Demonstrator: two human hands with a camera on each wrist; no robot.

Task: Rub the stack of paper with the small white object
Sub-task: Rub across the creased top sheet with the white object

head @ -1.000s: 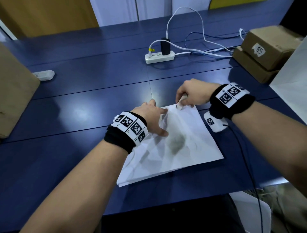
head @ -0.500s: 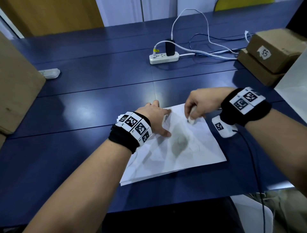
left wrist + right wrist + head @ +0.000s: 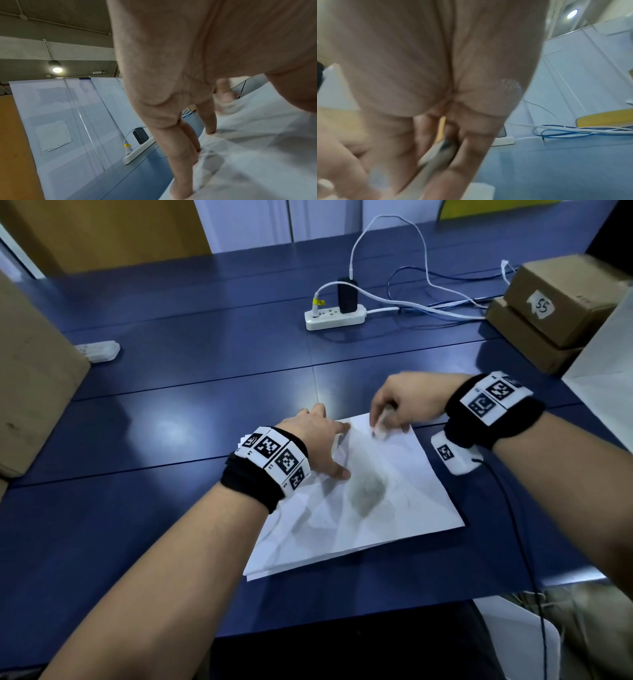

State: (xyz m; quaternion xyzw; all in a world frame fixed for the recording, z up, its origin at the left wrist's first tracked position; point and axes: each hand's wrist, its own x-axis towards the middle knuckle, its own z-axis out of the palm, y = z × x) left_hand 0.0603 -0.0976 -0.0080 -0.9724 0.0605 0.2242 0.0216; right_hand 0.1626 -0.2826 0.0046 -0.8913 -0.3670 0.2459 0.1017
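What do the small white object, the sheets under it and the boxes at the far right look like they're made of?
Small white object: probably rubber eraser; matte, blurred, so uncertain.
Stack of paper: thin matte paper; creased, grey-smudged, layered edges.
Boxes: brown cardboard, dull, with folded corners.

The worktop [image 3: 171,433] presents a smooth, semi-glossy dark blue laminate-like surface with light reflecting off it. The stack of paper [image 3: 394,508] is matt white, creased in places and bearing a grey smudge, while the small white object [image 3: 381,429] pinched in the right hand [image 3: 411,402] appears matt, though it is blurred. The power strip [image 3: 334,318] looks like smooth white plastic, the boxes [image 3: 555,313] are matt brown cardboard, and the wristbands [image 3: 493,412] are black cloth.
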